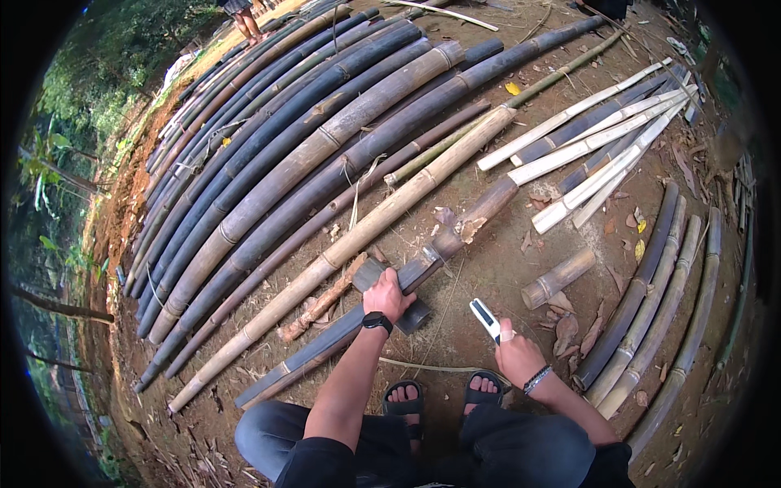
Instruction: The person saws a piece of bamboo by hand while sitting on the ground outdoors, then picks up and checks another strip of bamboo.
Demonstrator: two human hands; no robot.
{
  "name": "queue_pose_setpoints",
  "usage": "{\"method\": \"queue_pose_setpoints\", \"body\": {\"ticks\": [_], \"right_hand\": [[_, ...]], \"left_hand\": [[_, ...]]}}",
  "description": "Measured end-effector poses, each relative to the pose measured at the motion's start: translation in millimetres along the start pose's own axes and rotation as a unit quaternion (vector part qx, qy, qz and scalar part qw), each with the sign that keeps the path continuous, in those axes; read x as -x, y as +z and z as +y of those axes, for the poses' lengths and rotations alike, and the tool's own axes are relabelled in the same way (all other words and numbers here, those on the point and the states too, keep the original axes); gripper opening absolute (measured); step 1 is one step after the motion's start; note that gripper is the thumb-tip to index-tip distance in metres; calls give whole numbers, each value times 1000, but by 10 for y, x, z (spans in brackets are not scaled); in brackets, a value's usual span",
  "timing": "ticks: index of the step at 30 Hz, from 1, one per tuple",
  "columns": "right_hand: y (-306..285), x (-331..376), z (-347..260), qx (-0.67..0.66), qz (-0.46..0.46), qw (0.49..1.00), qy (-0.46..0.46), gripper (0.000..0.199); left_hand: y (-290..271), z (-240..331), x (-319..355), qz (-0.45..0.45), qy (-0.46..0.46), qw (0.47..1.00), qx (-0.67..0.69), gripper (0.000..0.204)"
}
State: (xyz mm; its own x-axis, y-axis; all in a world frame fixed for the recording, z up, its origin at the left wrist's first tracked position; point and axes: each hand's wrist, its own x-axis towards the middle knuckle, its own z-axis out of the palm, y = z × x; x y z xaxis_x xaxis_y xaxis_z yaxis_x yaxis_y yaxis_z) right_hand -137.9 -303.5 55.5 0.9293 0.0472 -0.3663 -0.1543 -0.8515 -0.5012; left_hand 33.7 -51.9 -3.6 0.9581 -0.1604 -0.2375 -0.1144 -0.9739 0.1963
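Observation:
A dark bamboo pole (325, 346) lies slantwise in front of me, over a short dark piece of bamboo (416, 315). My left hand (388, 297), with a black watch at the wrist, is closed over this pole where the two cross. Farther along, the pole has a pale, ragged break or cut (469, 230). In my right hand (519, 358) is a slim white object with a dark panel (486, 319), gripped at its lower end and pointing up and left. Its kind is unclear. It is apart from the pole.
Long bamboo poles (268, 195) lie side by side at the left. Pale split strips (586, 146) are piled at the far right, curved poles (651, 309) at the near right. A short bamboo section (559, 278) lies beyond my right hand. Another person's legs (246, 26) show far left.

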Motion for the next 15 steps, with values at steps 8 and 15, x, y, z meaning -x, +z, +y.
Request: {"method": "queue_pose_setpoints", "body": {"ticks": [8,15], "right_hand": [[43,-189,-37,20,-19,1000,-4,43],[13,-512,-148,27,11,1000,-10,41]], "left_hand": [[36,-79,-86,21,-2,1000,3,58],[53,6,-123,27,8,1000,4,58]]}}
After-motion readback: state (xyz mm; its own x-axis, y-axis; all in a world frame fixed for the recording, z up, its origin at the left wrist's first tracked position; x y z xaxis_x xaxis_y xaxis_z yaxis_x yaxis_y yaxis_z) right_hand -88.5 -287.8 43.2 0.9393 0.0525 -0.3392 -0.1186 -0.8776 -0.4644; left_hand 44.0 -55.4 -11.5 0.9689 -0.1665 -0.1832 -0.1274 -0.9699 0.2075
